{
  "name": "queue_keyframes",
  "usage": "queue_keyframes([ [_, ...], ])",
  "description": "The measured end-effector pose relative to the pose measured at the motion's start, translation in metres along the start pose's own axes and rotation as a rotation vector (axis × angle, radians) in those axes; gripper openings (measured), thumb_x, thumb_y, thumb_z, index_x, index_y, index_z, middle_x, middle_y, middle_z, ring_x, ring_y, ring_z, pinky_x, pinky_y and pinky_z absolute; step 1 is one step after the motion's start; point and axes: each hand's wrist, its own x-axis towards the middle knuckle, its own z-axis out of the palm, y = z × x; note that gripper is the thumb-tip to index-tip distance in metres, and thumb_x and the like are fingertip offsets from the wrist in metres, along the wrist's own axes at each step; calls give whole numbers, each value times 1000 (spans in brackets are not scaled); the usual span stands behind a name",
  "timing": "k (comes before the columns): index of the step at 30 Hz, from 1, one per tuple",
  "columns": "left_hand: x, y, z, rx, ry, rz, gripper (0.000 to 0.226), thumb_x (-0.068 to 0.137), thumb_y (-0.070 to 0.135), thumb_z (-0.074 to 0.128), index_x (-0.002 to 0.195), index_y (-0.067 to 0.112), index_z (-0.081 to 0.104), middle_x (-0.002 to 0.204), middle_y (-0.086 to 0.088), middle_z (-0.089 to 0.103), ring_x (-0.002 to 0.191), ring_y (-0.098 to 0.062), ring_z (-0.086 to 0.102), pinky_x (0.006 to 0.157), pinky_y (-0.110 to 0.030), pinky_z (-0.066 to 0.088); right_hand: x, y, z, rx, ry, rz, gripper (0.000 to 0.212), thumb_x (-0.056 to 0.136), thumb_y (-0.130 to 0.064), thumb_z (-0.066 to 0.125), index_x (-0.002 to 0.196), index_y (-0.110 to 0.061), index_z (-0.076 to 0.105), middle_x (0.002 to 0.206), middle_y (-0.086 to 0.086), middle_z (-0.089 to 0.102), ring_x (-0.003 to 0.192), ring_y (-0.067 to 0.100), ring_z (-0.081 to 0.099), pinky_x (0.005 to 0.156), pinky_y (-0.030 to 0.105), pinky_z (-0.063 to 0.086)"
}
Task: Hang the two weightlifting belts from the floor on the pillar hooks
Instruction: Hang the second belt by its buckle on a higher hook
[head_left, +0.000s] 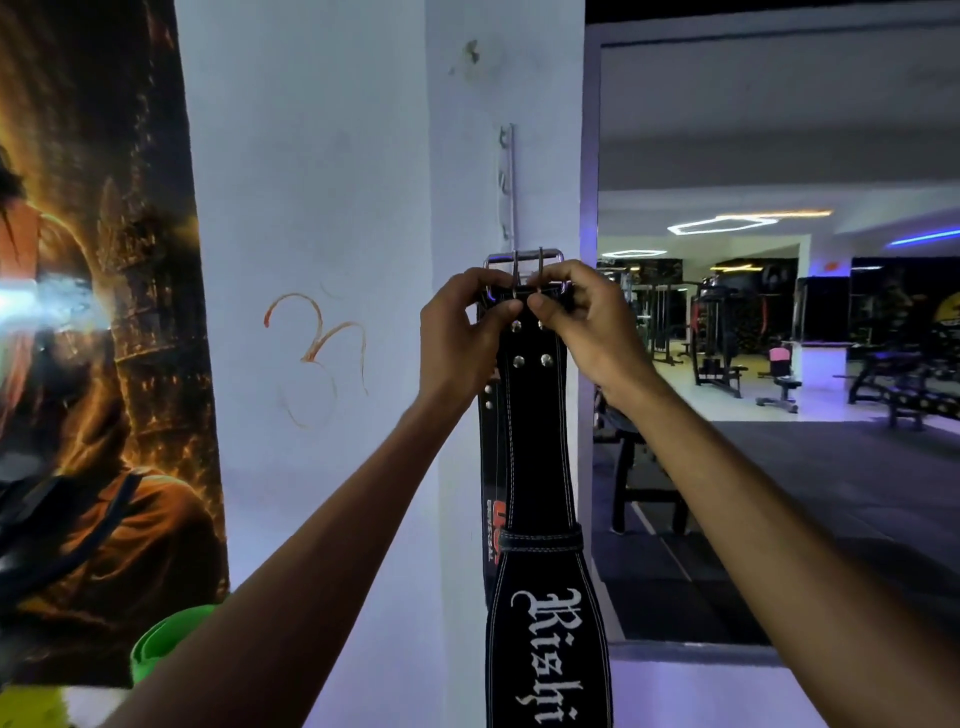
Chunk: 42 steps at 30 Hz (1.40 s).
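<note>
- Gym hall, machines (722, 332) far back on the right, correct? What's up close?
- Yes. White pillar (322, 208) right in front of me, dark poster (93, 312) on its left side.
- Task things?
- Front belt (535, 441), black with white lettering, hangs straight down against the pillar's right face, so its long axis is vertical and its buckle end is up. Second belt (491, 467), with red print, lies flat behind it. Its top is hidden by my hand, so I can't tell what it hangs on.
- Hooks?
- Hook rail (508, 187) runs vertically up the pillar, several hooks on it, none with anything on it as far as I can see.
- Hands?
- Left grip (460, 338) and right grip (582, 322) are both closed, fingers and thumbs pinching the top of the front belt just under the buckle (524, 258), and they sit side by side and level.
- Key relation?
- The buckle frame sits just below the rail's bottom end, almost in line with it. The hooks lie straight up from my grip, and neither hand is clearly nearer.
- Next, you reckon?
- Probably lift it straight up and drop the frame over a hook. The risk is the prongs snagging.
</note>
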Motion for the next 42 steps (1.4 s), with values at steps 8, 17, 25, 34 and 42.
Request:
queue_keyframes([
  [8,82,-68,34,-171,34,-54,14,88,8,69,94,20,71,97,3,74,97,-18,74,88,-40,61,86,56,32,-257,297,-126,14,85,-18,70,99,-17,68,97,-1,65,95,10,59,82,28,55],
  [17,146,-121,57,-250,66,-70,12,88,3,68,95,12,73,92,0,74,87,-18,73,86,-34,61,160,95,43,-216,309,-178,17,79,-16,77,95,-14,72,94,-3,72,83,13,69,77,23,56],
  [25,193,-152,77,-297,118,-90,33,85,2,73,118,7,68,101,-10,73,83,-4,71,81,-29,62,217,129,47,-191,319,-200,35,78,-15,79,111,-13,69,96,-8,68,79,0,64,68,7,51],
  [34,238,-174,101,-222,137,-78,35,86,10,75,120,10,68,106,-12,74,92,-20,74,87,-35,62,269,152,41,-211,319,-208,38,79,-18,79,115,-14,69,95,-3,68,78,4,64,68,6,50],
  [42,263,-186,109,-132,146,-72,36,83,21,78,117,11,70,107,-9,75,100,-22,74,90,-46,61,292,165,39,-142,317,-165,40,78,-20,80,115,-10,70,94,2,71,84,8,67,83,23,56],
])
